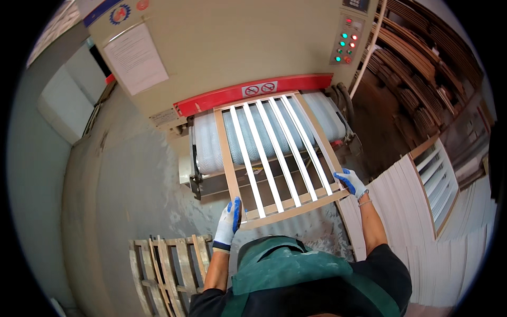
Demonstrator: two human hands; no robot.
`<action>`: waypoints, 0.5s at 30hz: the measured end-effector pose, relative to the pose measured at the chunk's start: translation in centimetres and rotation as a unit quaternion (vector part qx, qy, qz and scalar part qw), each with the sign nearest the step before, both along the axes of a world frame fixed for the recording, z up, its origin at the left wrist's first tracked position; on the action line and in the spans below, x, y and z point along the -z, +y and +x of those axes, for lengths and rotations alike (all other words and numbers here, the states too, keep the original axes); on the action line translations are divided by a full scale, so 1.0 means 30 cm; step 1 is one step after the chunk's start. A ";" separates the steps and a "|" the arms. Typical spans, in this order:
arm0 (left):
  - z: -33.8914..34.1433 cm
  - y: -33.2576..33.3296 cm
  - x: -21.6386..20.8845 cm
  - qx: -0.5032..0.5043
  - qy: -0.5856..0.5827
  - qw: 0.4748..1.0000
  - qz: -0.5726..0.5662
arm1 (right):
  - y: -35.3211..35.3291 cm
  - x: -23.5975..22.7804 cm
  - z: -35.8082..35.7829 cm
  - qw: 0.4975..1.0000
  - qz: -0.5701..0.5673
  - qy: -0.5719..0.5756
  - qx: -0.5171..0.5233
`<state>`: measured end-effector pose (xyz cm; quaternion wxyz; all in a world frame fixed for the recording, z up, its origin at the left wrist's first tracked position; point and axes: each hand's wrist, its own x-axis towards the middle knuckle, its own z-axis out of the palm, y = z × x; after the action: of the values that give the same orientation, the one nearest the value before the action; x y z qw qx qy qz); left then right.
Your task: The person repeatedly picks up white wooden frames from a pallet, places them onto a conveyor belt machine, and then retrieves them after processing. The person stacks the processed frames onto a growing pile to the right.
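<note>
Between my hands is a slatted wooden frame (294,212), with a light brown border and several white slats running away from me. Its far end lies over the grey ribbed conveyor belt (207,145) of a big beige machine, just at the red guard bar (211,100). My left hand (227,224), in a white glove with blue palm coating, is closed on the frame's near left corner. At the near right corner, my right hand (353,183), gloved alike, grips the side with its fingers. The near end sticks out past the belt toward my body.
The beige machine (253,45) stands ahead, its control panel (345,45) lit at the upper right. On my right a pale stack of panels (393,211) bears another slatted frame (424,203). A wooden pallet (166,264) lies at lower left. Wooden pieces (406,53) fill racks at far right.
</note>
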<state>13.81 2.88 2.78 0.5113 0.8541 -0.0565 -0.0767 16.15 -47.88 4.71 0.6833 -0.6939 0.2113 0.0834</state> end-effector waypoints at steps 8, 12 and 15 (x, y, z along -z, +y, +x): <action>0.075 0.017 0.118 -0.050 -0.078 0.984 -0.150 | -0.008 -0.011 0.011 0.997 -0.074 0.034 -0.016; 0.067 0.033 0.217 -0.073 -0.095 0.977 -0.175 | 0.036 -0.061 0.004 0.986 -0.163 0.034 -0.007; 0.019 -0.025 0.037 -0.025 -0.093 0.993 -0.063 | 0.002 -0.016 -0.022 0.989 -0.147 0.016 -0.019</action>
<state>14.37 2.13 1.68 0.5585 0.8247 -0.0870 0.0195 15.49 -47.81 5.20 0.5689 -0.7891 0.2189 0.0754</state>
